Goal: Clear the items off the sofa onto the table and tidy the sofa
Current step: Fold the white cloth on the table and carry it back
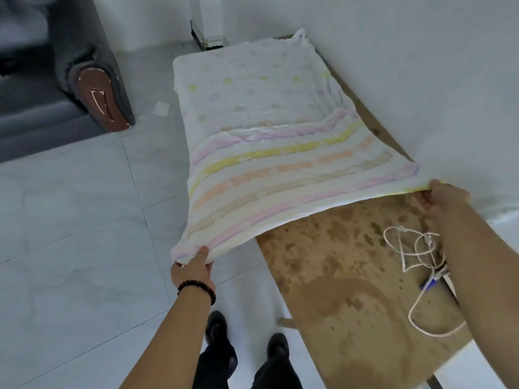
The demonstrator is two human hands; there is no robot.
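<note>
You have the striped blanket (269,153) by its two near corners, and its far part lies flat on the table (337,282). Your left hand (193,266) pinches the near-left corner, thumb on top and fingers curled under the cloth. It hangs just off the table's left edge, over the floor. Your right hand (446,197) grips the near-right corner in the same way, above the table's wall side, with the fingertips showing beneath the hem.

The blanket's long axis runs straight away from you along the table's length. The held edge spans the table crosswise and is lifted clear of the wood. Any fold or lay-down therefore goes forward, from your fingers toward the table's far end, and I judge that both hands should travel together to keep the hem square.

On the table's near end, under your right forearm, lie a loose white cable (415,248) and a blue pen (429,284). If you lower the edge there, you may cover them. The blanket probably reaches the table's far end, but the view there is too washed out to be sure. The sofa (42,113) stands well left of the table.
</note>
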